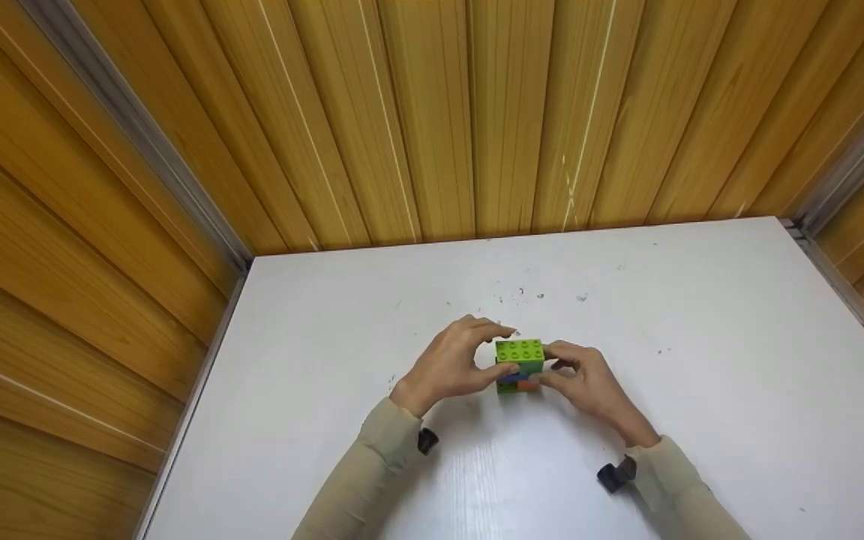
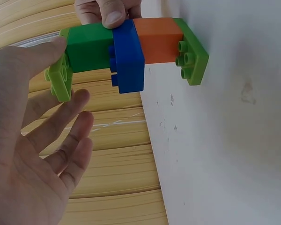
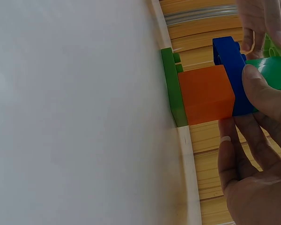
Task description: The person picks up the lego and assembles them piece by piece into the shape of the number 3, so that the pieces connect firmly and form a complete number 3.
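A stack of toy building bricks stands upright on the table. From the bottom it has a flat green brick (image 2: 195, 56), an orange brick (image 2: 158, 40), a blue brick (image 2: 131, 56), a dark green brick (image 2: 89, 47) and a flat light green brick (image 1: 520, 350) with studs up. My left hand (image 1: 447, 364) pinches the overhanging light green brick, thumb in front and fingers behind; the other fingers are spread. From the right, my right hand (image 1: 586, 381) grips the stack, its thumb (image 3: 255, 77) over the seam between the blue and dark green bricks and its fingers behind.
The white table (image 1: 312, 322) has small dark marks near the stack. Wood-look panel walls (image 1: 432, 120) rise at the back and sides, with metal strips at the corners. Black wrist cameras (image 1: 616, 476) sit at both sleeve cuffs.
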A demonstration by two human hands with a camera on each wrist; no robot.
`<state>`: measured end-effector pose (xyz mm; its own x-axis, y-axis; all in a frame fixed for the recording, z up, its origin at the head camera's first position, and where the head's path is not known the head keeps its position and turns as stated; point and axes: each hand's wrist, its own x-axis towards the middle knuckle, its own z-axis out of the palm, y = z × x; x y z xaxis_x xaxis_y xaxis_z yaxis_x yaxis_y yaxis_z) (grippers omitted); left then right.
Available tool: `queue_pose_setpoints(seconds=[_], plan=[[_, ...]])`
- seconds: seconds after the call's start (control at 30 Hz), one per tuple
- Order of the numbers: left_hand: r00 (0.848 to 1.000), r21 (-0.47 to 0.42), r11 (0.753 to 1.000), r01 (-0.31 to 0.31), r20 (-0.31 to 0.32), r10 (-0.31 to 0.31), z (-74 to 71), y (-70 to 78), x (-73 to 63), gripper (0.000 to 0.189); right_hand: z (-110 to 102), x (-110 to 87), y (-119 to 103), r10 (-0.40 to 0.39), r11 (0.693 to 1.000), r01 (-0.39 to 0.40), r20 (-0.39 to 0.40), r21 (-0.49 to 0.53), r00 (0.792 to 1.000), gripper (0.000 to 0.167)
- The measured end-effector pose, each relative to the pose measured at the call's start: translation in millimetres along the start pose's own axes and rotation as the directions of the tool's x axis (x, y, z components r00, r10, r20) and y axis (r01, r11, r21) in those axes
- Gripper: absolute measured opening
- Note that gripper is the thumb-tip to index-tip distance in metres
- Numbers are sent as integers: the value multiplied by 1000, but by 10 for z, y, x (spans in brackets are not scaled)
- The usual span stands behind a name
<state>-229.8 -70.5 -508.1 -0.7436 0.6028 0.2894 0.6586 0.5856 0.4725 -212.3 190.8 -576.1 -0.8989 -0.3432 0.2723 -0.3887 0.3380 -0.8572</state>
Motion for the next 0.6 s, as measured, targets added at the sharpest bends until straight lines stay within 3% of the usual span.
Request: queue_pose_setpoints(seconds=[0.3, 0.6], plan=[[995, -136, 986, 97, 28, -94, 94, -103, -95, 56, -15, 7, -2, 22, 1000, -22, -2, -6, 1000, 34], [983, -314, 932, 179, 32, -178, 266, -196, -252, 52, 10, 1, -9, 51, 998, -51, 11, 22, 999, 35]])
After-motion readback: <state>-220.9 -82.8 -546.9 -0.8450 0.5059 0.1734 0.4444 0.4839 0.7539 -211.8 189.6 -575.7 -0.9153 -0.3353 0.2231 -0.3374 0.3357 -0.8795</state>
